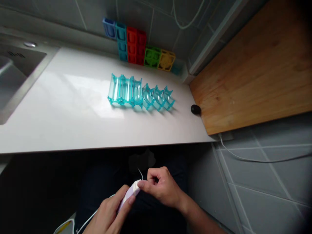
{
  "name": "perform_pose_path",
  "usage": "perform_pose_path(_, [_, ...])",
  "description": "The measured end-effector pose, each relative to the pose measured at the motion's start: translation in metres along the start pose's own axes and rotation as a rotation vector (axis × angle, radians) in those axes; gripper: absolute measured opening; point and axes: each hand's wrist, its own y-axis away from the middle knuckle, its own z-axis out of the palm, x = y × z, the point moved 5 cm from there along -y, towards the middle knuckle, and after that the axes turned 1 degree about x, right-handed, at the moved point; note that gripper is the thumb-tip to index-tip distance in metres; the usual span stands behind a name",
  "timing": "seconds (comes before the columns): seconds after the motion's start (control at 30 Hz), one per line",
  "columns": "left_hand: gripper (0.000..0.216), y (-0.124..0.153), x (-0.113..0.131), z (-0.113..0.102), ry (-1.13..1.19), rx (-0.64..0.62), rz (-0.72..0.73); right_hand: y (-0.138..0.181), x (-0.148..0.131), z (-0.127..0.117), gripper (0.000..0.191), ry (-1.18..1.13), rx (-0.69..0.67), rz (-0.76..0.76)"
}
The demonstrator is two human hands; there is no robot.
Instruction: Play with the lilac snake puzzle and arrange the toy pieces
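Below the counter's front edge, my left hand (110,209) is wrapped round a slim lilac-and-white device (129,194) whose exact kind I cannot tell. The device tilts up to the right, its white end uppermost. My right hand (163,187) is closed at that end, fingers curled and the thumb against the white tip; anything between the fingers is hidden. A thin white cord (140,173) rises just behind the tip. Another white cable (89,219) runs down to the left from beside my left hand.
On the white counter (60,126) stand joined clear turquoise curved pieces (126,91). Coloured block frames (136,45) lean against the tiled wall. A sink (24,78) is at left. A black mouse-like object (195,109) lies beside the wooden board (251,71) at right.
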Motion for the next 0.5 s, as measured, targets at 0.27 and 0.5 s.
perform_pose_path(0.27, [0.042, 0.007, 0.011, -0.008, -0.096, -0.052, 0.082, 0.009, -0.009, -0.002, 0.049, 0.018, -0.019, -0.103])
perform_pose_path(0.5, [0.039, 0.012, 0.026, 0.002, -0.132, -0.095, 0.128, 0.023, -0.023, -0.009, 0.037, 0.059, -0.071, -0.211])
